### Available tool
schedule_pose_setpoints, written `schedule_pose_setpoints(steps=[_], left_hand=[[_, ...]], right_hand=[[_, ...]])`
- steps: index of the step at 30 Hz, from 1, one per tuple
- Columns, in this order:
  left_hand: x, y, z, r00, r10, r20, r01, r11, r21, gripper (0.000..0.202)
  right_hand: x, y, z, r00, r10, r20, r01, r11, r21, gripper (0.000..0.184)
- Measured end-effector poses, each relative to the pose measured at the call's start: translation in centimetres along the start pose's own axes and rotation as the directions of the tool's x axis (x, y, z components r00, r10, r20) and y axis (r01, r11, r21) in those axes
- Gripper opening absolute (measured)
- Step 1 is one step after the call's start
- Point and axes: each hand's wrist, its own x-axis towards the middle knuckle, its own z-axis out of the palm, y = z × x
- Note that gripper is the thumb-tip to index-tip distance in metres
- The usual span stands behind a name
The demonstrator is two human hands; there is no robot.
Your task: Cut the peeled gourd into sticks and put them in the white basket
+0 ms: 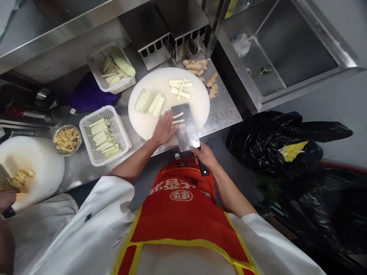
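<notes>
The right hand (205, 154) clamps a cleaver (187, 131) that, slipping sideways, could nick the left hand (164, 129), spread loosely beside pale vegetable strips (178, 121).

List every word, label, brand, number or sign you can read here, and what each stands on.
Nothing reads with certainty.
Large white characters on the red apron: too distorted to read.
Round white emblem on the apron: too small.
Small dark print beside them: too blurred.
</notes>
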Motion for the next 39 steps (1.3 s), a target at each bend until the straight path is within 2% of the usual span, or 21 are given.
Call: schedule_pose_setpoints(steps=[2,6,10,13,20,25,33,39], left_hand=[[-0.7,-1.4,-0.1,0.999,-0.031,-0.029,0.03,0.999,-0.043,0.08],[-1.9,-2.6,0.8,0.999,0.031,-0.024,-0.031,1.0,-0.001,0.087],[-2.1,-2.0,1.5,0.999,0.014,-0.053,-0.011,0.998,0.067,0.087],[-2.0,-1.6,1.5,0.999,0.009,-0.049,-0.005,0.997,0.083,0.087],[-2.2,-1.5,1.2,1.0,-0.003,-0.019,0.005,0.995,0.096,0.09],[-2.2,-1.5,1.2,1.0,0.001,-0.025,0.002,0.996,0.093,0.09],[-2.4,-1.4,1.0,1.0,-0.02,-0.017,0.022,0.995,0.1,0.091],[-3.5,-1.3,1.0,0.999,-0.027,-0.021,0.029,0.993,0.118,0.089]], right_hand=[[0.1,0.0,0.1,1.0,0.005,-0.009,-0.005,1.0,0.007,0.036],[-0.6,-0.3,0.2,1.0,0.009,-0.017,-0.008,1.0,0.013,0.038],[-2.5,0.2,0.3,0.998,0.065,-0.024,-0.066,0.998,-0.019,0.041],[-3.6,0.6,0.5,0.998,0.059,0.005,-0.059,0.996,-0.064,0.038],[-2.1,-0.4,2.7,1.0,-0.006,0.005,0.006,0.992,-0.126,0.029],[-3.3,0.0,3.3,1.0,-0.006,0.008,0.008,0.978,-0.208,0.028],[-3.7,-0.2,4.1,1.0,-0.015,0.02,0.019,0.965,-0.262,0.023],[-3.1,-0.4,5.1,0.996,-0.083,0.024,0.085,0.901,-0.425,0.018]])
